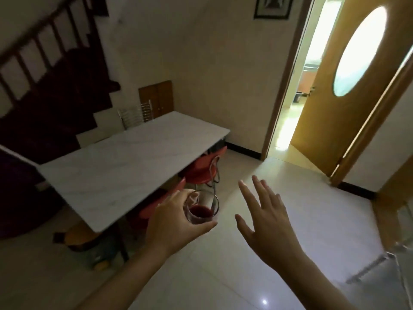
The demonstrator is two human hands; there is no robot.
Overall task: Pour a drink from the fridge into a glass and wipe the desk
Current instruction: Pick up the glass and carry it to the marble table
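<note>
Just off the white marble bench's [125, 166] near corner, the left hand [172, 222] grips a glass [201, 209] holding dark red drink, above the tiled floor [290, 209]; the right hand [266, 215] hovers beside it, fingers spread.

Red chairs [205, 168] tucked under; wooden door [330, 104] open; staircase [51, 86] left.

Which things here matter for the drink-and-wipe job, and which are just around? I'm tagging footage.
Job:
- glass of red drink, held by left hand
- white table
- right hand, free

Lying about:
- red chairs
- door
- staircase
- wall picture
</note>
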